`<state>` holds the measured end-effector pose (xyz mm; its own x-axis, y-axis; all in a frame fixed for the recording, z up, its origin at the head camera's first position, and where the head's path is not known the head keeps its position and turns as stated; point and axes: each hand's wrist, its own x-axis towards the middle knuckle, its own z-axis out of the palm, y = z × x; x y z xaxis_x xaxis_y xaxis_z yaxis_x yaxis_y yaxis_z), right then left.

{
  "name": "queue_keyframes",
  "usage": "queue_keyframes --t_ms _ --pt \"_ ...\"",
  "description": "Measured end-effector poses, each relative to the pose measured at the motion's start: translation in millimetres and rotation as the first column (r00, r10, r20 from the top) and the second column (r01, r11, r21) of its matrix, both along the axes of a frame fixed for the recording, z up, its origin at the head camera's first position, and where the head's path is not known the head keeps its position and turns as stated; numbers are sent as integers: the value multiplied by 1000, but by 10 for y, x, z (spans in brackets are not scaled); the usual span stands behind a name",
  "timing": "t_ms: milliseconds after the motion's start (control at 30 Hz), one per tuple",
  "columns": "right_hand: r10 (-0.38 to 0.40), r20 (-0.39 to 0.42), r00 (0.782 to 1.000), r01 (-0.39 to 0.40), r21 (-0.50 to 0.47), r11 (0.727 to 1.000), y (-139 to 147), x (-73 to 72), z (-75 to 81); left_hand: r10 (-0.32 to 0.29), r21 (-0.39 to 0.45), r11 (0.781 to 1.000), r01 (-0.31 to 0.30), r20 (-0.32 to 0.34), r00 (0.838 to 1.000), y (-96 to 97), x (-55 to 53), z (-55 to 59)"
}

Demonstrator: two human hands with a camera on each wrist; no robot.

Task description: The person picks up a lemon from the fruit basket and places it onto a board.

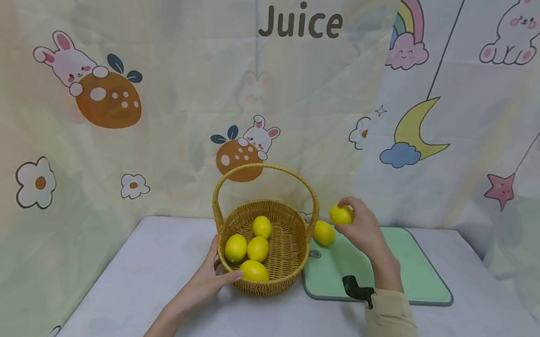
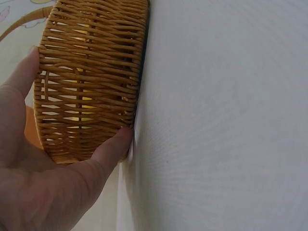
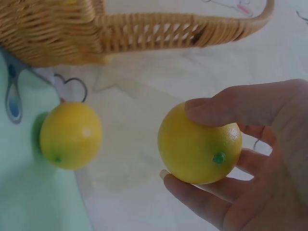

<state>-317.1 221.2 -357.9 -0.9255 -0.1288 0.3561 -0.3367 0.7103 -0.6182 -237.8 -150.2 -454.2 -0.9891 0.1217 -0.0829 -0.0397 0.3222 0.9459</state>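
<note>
A round wicker basket (image 1: 260,288) with a tall arched handle stands on the table, several yellow lemons (image 1: 257,249) lying inside it toward the left and front. My left hand (image 1: 209,277) holds the basket's left side, thumb and fingers spread between the rim and the bottom edge in the left wrist view. To the right of the handle, my right hand (image 1: 365,229) pinches a lemon (image 3: 192,149) between thumb and fingers, raised over the far part of the green cutting board (image 1: 352,273). Another lemon (image 3: 71,135) rests on the board's far left corner, close to the basket.
The white table (image 1: 148,264) carries the board right of the basket. Behind its far edge hangs a printed cloth (image 1: 184,103) with cartoon rabbits, a moon and the word Juice. The arched handle (image 1: 270,167) rises over the basket's opening.
</note>
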Motion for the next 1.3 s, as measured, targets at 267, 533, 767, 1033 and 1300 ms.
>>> queue_keyframes --t_ms 267,533,767,1033,1300 --pt "-15 64 998 14 26 1000 125 -196 -304 2 17 1000 -2 5 1000 3 -7 -31" --pt "-48 65 997 41 101 994 228 -318 -534 -2 19 1000 1 19 1000 18 -9 -30" --pt "-66 94 993 56 112 992 294 -420 -754 -7 12 1000 7 2 1000 16 -8 7" --pt "-66 146 987 56 76 996 327 -417 -777 -20 -3 1000 20 -18 1000 1 -44 0" --pt "-18 183 983 -4 120 993 306 -385 -723 -14 -7 1000 14 -14 1000 -26 -32 -27"
